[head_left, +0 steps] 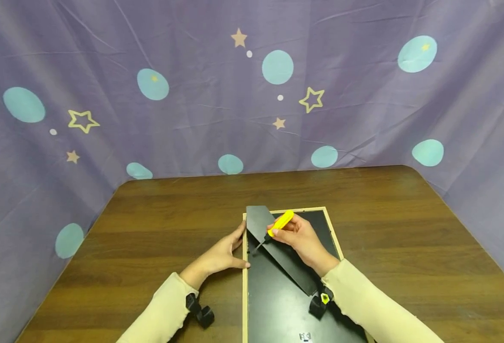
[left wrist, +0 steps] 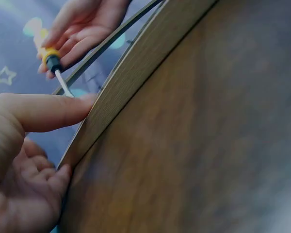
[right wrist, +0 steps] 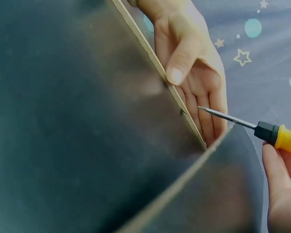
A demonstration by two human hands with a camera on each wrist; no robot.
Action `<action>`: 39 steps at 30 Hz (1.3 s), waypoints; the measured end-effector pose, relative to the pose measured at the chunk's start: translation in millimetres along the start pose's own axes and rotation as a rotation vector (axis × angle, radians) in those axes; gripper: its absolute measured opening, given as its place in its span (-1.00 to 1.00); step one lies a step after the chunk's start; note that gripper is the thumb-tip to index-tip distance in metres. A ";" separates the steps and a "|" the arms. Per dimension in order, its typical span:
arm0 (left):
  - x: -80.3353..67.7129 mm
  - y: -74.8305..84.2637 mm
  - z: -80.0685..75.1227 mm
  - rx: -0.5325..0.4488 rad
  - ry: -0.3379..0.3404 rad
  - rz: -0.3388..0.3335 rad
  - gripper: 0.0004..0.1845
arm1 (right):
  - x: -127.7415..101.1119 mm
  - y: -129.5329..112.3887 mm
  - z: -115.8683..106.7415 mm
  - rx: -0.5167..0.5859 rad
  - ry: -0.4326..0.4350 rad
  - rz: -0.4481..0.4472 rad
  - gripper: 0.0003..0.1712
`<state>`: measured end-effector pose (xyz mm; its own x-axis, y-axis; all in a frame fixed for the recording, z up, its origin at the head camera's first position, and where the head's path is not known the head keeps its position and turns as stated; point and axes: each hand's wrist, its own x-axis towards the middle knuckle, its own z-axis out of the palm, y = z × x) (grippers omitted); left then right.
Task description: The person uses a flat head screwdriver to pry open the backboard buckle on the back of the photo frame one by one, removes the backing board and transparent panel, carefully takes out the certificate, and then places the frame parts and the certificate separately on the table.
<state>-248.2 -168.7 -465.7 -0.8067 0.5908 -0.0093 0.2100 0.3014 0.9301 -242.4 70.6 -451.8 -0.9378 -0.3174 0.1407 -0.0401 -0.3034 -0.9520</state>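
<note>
Nearest, the frame (head_left: pixel 245 305) lies on the desk (head_left: pixel 183 205), black back (head_left: pixel 273 309) up. Its low end is cut off, so can't tell what's there. A small clip (head_left: pixel 305 337) sits right by that cut. The R sleeve (head_left: pixel 372 305) hides some of the frame's R side too.

Next, the L hand (head_left: pixel 217 254) is on the frame's L edge, thumb on the wood, its grip spread wide. The R hand (head_left: pixel 305 243) has its grip snug round the yellow screwdriver (head_left: pixel 282 223), tip down near a tiny tab (head_left: pixel 248 251) on the L edge. Can't tell if the tip touches, b/c it's v. small & the wrist views are a bit blurry.

What could go wrong: the tip may slip, b/c it's thin & the back looks smooth, then scratch it or poke the L thumb close by. Too hard a push may snap the tab. The frame may slide if the L hand is too light. The stand (head_left: pixel 258 220) slants over the back, hides a strip & could get in the way.

Far off, the cloth (head_left: pixel 191 128) hangs w/ stars & dots.
</note>
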 end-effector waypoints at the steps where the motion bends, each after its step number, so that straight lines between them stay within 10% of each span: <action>1: 0.3 -1.3 -2.2 -0.003 -0.013 0.009 0.18 | -0.2 1.5 1.1 0.000 0.007 0.001 -0.59; 21: -0.8 -9.3 -10.9 -0.084 -0.084 0.070 0.09 | -5.2 21.1 11.4 -0.043 0.264 0.012 -0.72; 39: -1.3 -7.0 -12.4 -0.087 -0.081 0.080 0.05 | -12.1 14.6 12.9 -0.055 0.242 0.017 -0.79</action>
<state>-255.5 -180.8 -467.7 -0.7417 0.6696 0.0396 0.2199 0.1869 0.9574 -227.2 58.4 -463.9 -0.9935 -0.0956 0.0621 -0.0366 -0.2483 -0.9680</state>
